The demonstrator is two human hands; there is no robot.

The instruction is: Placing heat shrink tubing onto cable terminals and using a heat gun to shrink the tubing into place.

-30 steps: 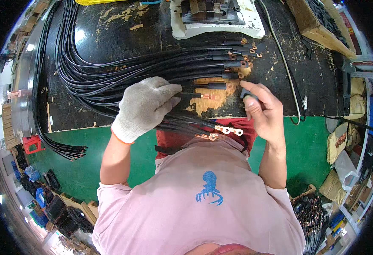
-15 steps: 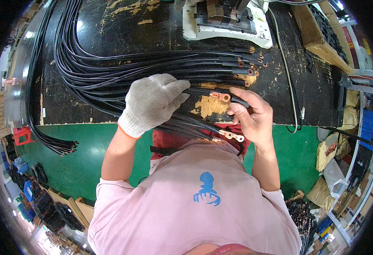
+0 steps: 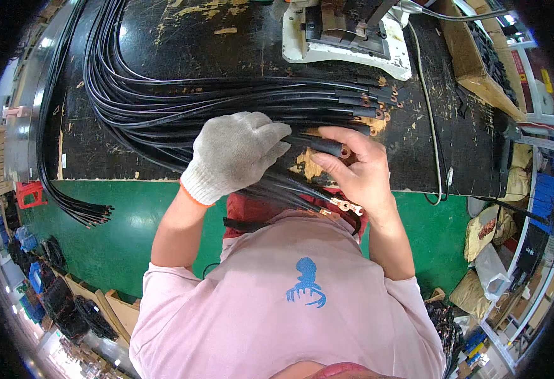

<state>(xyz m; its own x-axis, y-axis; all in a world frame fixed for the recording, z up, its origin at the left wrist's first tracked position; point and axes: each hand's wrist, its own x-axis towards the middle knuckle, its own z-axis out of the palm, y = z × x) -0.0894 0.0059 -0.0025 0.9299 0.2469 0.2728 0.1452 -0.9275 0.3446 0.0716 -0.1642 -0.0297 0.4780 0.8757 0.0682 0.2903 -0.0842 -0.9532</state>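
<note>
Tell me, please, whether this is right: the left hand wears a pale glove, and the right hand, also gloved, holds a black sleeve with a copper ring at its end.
Not quite: the right hand is bare, as the head view shows. It does hold a black sleeve with a copper ring at its end, and the left hand wears a pale glove.
</note>
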